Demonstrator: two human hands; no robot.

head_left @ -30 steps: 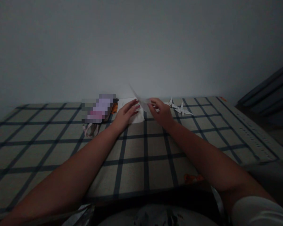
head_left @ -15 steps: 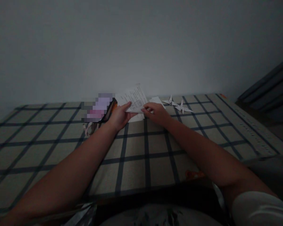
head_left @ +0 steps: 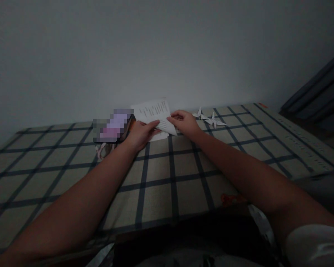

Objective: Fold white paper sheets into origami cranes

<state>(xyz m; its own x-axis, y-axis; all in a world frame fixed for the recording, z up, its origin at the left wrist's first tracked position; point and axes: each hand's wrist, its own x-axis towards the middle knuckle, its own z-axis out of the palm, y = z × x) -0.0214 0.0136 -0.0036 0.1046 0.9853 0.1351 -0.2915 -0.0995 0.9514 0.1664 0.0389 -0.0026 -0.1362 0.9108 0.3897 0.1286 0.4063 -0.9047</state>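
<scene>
A printed sheet of paper (head_left: 156, 109) is held up over the far side of the table, its lower right corner pointing down. My left hand (head_left: 140, 134) grips its lower left part, thumb on top and fingers underneath. At the sheet's right edge, my right hand (head_left: 186, 121) pinches the paper between thumb and fingers. Below the held sheet lies more white paper (head_left: 159, 137), partly hidden by it and by my left hand. Two folded paper cranes, a nearer one (head_left: 213, 121) and a farther one (head_left: 200, 114), sit just right of my right hand.
Left of my left hand, a phone-like device with a blurred screen (head_left: 115, 126) leans at a slant, a pale cord or strap (head_left: 101, 150) beside it. A checked cloth (head_left: 158, 185) covers the table, which meets a plain wall (head_left: 167, 48). Dark grey folded fabric (head_left: 320, 87) is at far right.
The lower edge of the sheet has opened out, and its lower right corner now points down. My right hand has shifted slightly up and away. My left thumb has slid further across the paper.
</scene>
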